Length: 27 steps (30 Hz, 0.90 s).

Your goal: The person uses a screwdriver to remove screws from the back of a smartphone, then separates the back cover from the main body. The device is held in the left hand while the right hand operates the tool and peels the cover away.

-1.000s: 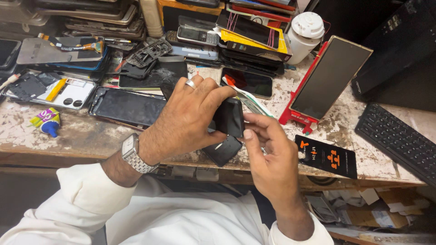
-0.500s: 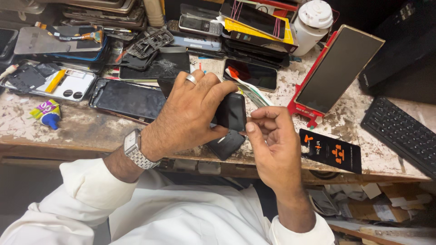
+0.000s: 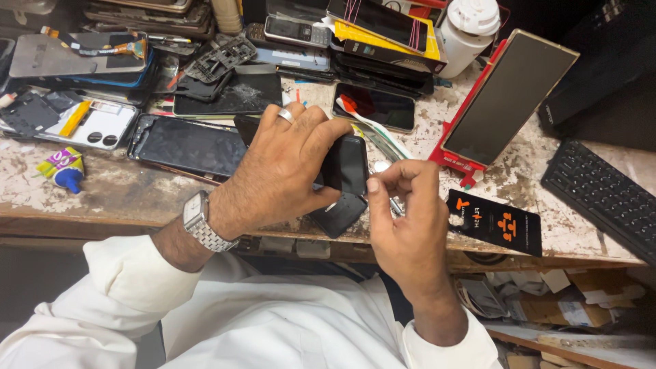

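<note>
Left hand [image 3: 287, 160], ring and steel watch on it, wrapped over a black phone [image 3: 348, 167] just left of centre frame, above the front edge of the worn bench [image 3: 123, 195]; fingers clamped across its top, thumb underneath. Right hand [image 3: 406, 219] curled narrow beside the phone's right edge, thumb and forefinger pinched close; whether anything small sits between them cannot be told. Probably light, stiff, slick on its glossy face and easily cracked, so best gripped by the long edges, not pressed on the glass. A dark flat piece [image 3: 338, 215] hanging below the phone, touching it. Upper right of frame: a white lidded jar [image 3: 468, 31], contents hidden. Upper middle: a stack of phones [image 3: 383, 34], more broken screens to the left.
</note>
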Available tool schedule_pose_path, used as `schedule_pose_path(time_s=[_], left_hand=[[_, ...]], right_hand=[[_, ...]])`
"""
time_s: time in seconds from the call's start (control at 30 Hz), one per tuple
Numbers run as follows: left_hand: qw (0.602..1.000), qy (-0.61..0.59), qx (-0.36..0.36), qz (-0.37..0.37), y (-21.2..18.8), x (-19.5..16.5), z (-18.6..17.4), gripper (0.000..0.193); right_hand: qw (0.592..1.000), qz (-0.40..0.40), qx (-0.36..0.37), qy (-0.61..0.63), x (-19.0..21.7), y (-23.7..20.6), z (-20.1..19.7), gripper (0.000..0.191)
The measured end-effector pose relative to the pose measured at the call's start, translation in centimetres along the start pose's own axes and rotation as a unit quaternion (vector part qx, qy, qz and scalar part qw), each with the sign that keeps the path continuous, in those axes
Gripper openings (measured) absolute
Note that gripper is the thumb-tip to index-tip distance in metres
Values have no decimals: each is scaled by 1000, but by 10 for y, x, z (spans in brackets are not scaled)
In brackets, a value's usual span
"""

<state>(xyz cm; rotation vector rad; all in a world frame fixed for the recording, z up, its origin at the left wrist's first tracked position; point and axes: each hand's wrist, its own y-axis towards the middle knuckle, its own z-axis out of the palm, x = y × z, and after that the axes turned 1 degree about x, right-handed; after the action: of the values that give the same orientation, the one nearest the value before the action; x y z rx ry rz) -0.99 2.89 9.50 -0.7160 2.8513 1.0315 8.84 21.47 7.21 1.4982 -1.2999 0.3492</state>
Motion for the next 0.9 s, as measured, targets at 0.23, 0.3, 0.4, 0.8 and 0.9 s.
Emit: schedule_pose_path(time_s=[0.23, 0.3, 0.4, 0.8, 0.9], left_hand=[[999, 23, 30, 28, 2, -6, -1, 88], [998, 24, 30, 39, 5, -10, 0, 91], [997, 39, 42, 54, 7, -11, -5, 93], [961, -66, -262, -52, 36, -23, -5, 135], [788, -537, -225, -200, 32, -35, 29, 117]], right_hand=[[993, -77, -36, -79, 20, 8, -3, 33], [985, -141, -26, -99, 23, 11, -8, 30], [985, -153, -21, -79, 21, 14, -11, 27], [947, -101, -280, 119, -12, 16, -1, 23], [951, -104, -283, 64, -21, 13, 9, 25]])
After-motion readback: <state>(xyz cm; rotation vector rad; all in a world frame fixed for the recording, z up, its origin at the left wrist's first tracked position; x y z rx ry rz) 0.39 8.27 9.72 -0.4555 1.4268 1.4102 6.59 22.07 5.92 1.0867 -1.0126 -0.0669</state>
